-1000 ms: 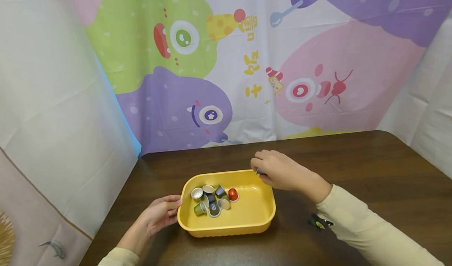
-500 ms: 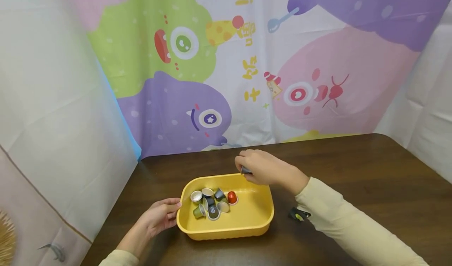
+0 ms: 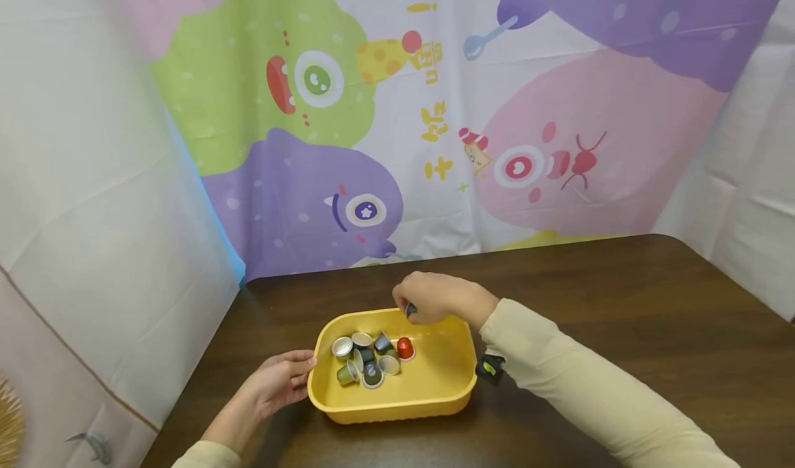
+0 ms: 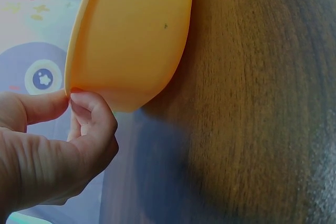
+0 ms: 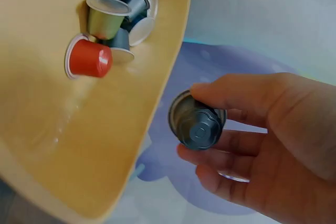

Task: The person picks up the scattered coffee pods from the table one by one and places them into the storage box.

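Note:
A yellow plastic tub sits on the dark table, with several coffee capsules heaped in its left half. At its left end, my left hand pinches the rim between thumb and fingers, as the left wrist view also shows. Above the tub's back edge, my right hand holds a dark grey coffee capsule between thumb and fingertips, its domed end turned toward the right wrist camera. A red capsule stands at the heap's right side, nearest to the right hand.
The brown wooden table extends right of the tub. Behind it hangs a printed cloth with cartoon monsters, and pale cloth closes the left side. A small black device with a green mark shows beneath the right sleeve.
My right hand has moved left along the tub's back edge, still holding the grey capsule. The left hand keeps its hold on the rim, and the capsules in the tub lie as before.

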A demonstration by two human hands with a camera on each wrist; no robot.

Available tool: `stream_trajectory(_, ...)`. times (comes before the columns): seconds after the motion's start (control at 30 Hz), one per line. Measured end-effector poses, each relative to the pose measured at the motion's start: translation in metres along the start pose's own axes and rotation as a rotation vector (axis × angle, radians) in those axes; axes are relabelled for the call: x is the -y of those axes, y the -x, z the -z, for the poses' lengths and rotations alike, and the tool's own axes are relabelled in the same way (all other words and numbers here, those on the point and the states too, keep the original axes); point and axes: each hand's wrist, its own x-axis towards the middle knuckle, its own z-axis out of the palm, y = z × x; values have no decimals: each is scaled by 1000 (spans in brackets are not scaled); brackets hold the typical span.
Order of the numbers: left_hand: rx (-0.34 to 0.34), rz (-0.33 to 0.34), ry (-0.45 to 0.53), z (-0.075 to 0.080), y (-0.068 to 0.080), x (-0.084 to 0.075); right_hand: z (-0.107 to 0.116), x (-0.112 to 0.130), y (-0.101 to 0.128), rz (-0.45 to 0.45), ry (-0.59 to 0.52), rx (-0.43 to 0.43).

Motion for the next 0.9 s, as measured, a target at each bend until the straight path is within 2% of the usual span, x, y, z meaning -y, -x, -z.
stream_trajectory(0.13, 0, 2, 5, 1, 0, 1, -4, 6, -13, -27, -6, 92)
stream_trajectory(0.43, 17, 4, 6, 2, 0, 2, -13, 22, -36, -38, 89, 170)
stream_trajectory(0.9, 23, 2, 11, 1, 1, 0, -29, 27, -50, -69, 101, 196)
